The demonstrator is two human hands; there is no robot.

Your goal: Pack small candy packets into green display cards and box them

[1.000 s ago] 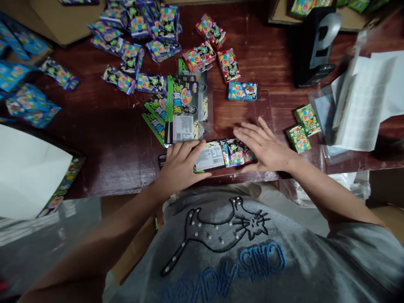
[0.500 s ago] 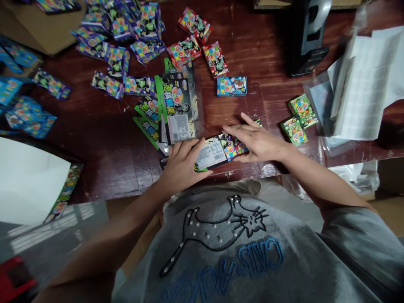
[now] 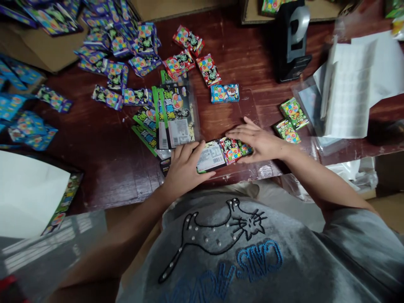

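My left hand (image 3: 186, 166) is closed over a black and green printed bag (image 3: 211, 158), fingers on top and thumb along its near edge. A white barcode label covers much of its face. At the bag's right end, a red candy box (image 3: 230, 148) sits at the mouth. Behind it comes a green candy box (image 3: 245, 148), partly under my right hand (image 3: 260, 143). The right fingers and thumb grip the row of boxes from both sides. More flat printed bags (image 3: 177, 110) lie overlapping just beyond my left hand.
Loose red boxes (image 3: 208, 69), a blue box (image 3: 224, 93) and two green boxes (image 3: 287, 131) lie around. Purple boxes (image 3: 118, 44) heap at the far left, with blue boxes (image 3: 30, 126) nearer. A tape dispenser (image 3: 292, 46) and white sheets (image 3: 350, 92) are at right.
The row of boxes has slid left into the bag: the purple box at its mouth is now out of sight and the red one stands there. My right hand has closed in slightly.
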